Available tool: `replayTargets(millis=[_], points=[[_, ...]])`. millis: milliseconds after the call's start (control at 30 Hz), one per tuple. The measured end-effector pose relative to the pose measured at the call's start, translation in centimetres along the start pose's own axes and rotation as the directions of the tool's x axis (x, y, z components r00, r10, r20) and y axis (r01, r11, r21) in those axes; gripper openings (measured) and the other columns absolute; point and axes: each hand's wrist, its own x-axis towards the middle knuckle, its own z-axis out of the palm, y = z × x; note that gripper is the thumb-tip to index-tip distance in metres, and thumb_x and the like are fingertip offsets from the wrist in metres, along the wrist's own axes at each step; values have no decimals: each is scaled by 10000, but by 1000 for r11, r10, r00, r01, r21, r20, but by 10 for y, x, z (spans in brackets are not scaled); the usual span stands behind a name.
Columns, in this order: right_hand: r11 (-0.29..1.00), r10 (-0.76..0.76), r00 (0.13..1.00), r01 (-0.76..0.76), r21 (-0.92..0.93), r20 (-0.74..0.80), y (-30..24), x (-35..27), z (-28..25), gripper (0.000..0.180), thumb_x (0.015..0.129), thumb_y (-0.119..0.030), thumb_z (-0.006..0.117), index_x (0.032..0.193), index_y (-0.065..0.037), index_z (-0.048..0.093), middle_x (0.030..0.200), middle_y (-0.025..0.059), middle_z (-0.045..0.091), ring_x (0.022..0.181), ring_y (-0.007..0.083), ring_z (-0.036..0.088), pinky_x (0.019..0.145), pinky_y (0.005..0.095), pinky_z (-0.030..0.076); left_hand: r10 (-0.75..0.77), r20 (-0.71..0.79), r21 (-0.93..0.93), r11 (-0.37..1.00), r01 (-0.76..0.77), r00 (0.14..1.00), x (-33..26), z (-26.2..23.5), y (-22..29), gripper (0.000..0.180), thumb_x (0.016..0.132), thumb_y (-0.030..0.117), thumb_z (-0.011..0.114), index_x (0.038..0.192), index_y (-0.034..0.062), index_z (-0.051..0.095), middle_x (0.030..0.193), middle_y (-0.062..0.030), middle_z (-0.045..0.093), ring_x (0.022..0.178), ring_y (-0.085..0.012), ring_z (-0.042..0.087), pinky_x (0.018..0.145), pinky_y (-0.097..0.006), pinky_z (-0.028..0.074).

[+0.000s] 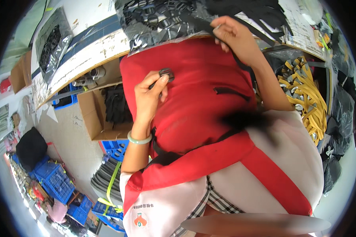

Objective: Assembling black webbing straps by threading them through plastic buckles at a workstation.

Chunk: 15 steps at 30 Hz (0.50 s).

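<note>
My left hand [149,91], with a pale bangle [139,138] on its wrist, is raised over the red apron [178,114]. Its thumb and fingers pinch a small black plastic buckle [166,72]. Farther off to the right, my right hand [235,37] closes on a black webbing strap [201,24] at the table's near edge. A clear plastic bag [158,31] full of black buckles lies just left of that strap. Part of the strap is hidden behind my right fingers.
More black straps [261,15] lie on the worn white table [103,47]. A second bag [53,49] of black parts sits at the left. Beneath, a cardboard box [91,118] holds black pieces. Yellow straps [304,94] hang at the right; blue crates [55,179] stand lower left.
</note>
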Motion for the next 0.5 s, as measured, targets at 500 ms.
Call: replayTargets(millis=[500], points=[[332, -500, 830, 449, -830, 249, 107, 4, 20, 252, 869, -282, 614, 975, -56, 649, 994, 101, 652, 1000, 294, 569, 859, 382, 436, -67, -49, -219, 974, 55, 997, -4, 11, -9, 168, 880, 108, 665, 974, -31, 681, 762, -39, 602, 499, -93, 506, 398, -210, 350]])
